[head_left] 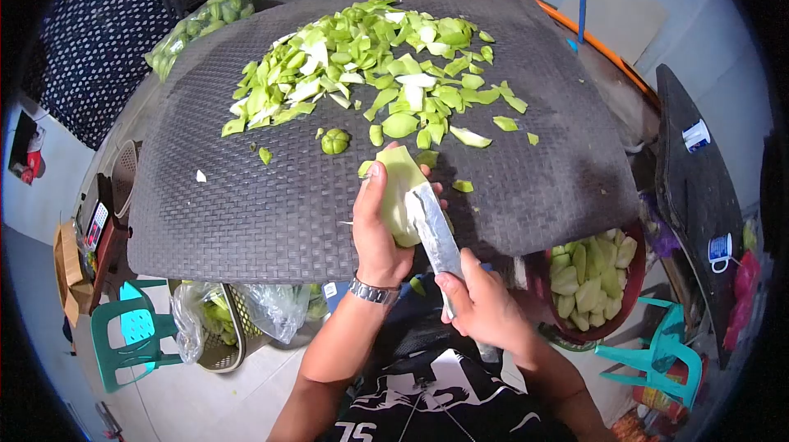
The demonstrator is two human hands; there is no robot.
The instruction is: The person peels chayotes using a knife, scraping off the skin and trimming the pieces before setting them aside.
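Observation:
My left hand point(382, 224), fingers wrapped round it, holds a large pale green fruit point(398, 172) with its skin peeled off in front; its exact kind is unclear. My right hand point(481, 304) is closed on the handle of a knife point(436, 232). The wide, whitish-smeared blade points up and left and lies against the fruit's right side. Both hands are near the front edge of a dark woven-pattern table point(246, 220). Beyond them spreads a heap of green peelings point(345, 64). A green, lobed end piece point(334, 140) lies just left of the heap's near side.
A dark red basin point(634, 278) of peeled pale pieces stands low at right, by a teal chair point(657, 352). Below left are a basket point(234, 352) with plastic bags and another teal chair point(123, 335). A bag of green produce point(197, 27) sits behind the table's left corner.

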